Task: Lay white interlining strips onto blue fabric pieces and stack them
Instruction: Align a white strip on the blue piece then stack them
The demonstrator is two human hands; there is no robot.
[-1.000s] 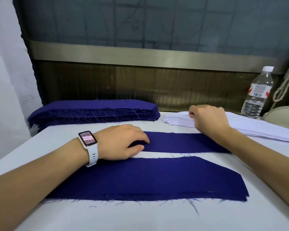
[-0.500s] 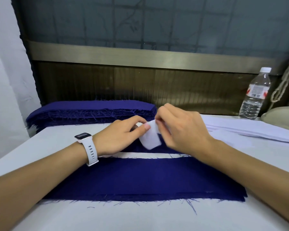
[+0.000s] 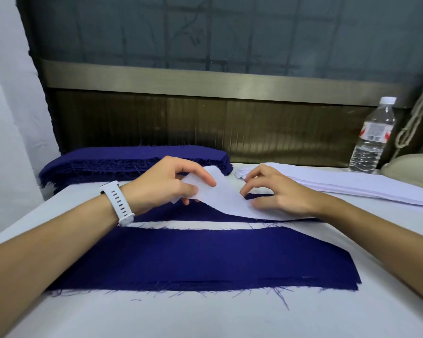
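A white interlining strip [image 3: 226, 198] lies partly over the far blue fabric piece [image 3: 200, 212]. My left hand [image 3: 166, 182] pinches the strip's lifted left end between thumb and fingers. My right hand [image 3: 276, 191] rests on the strip further right, fingers curled with the tips touching it. A stack of blue fabric pieces [image 3: 205, 259] lies flat nearer to me, with frayed threads along its front edge. Between the two blue areas a narrow white band shows.
A thick pile of blue pieces [image 3: 122, 159] sits at the back left. A pile of white strips [image 3: 352, 184] lies at the back right. A water bottle [image 3: 373, 136] stands beside it, next to a beige object [image 3: 410, 163]. White table [image 3: 205, 315].
My right hand took a white strip from the back-right pile and brought it over the far blue piece. My left hand took its left end, and the hands have drawn apart along it.
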